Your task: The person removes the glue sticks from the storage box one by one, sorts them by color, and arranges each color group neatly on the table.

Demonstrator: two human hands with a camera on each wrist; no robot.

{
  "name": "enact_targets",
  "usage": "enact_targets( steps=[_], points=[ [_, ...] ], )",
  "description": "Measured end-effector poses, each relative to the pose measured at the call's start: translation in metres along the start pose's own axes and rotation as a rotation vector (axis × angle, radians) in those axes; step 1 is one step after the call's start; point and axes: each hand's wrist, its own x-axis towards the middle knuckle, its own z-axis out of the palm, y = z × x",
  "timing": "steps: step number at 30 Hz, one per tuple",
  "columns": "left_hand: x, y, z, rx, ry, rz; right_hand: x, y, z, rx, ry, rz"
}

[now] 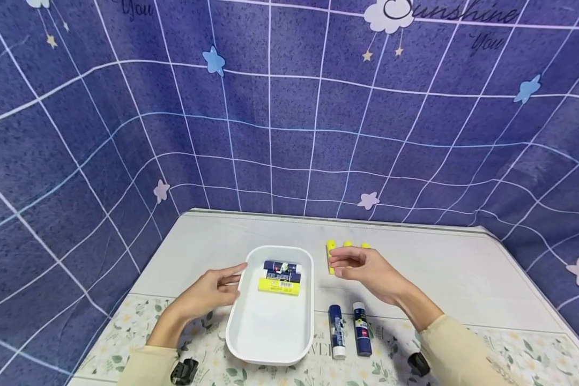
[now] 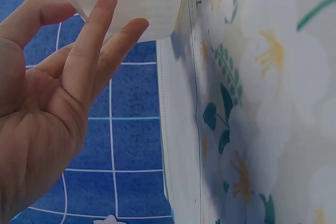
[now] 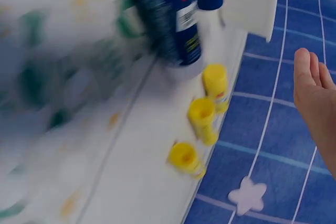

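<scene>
A white plastic tray holds two dark blue glue sticks and a yellow one, all lying crosswise near its far end. My left hand is at the tray's left side; in the left wrist view its fingertips touch the outer wall. My right hand hovers over three yellow glue sticks right of the tray, partly hiding them. Its fingers are slightly bent, with nothing seen between them. In the right wrist view those yellow glue sticks lie apart from the hand.
Nearer me, right of the tray, lie two more dark blue glue sticks, one beside the other. A white and floral cover lies over the table. Behind it hangs a purple-blue curtain with a grid and stars.
</scene>
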Motion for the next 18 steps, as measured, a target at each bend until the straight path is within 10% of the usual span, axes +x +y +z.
enact_targets(
  steps=[18],
  points=[
    [-0.001,-0.001,-0.001,0.004,-0.012,0.009,0.073,-0.008,0.065,-0.156,-0.307,-0.086]
  ],
)
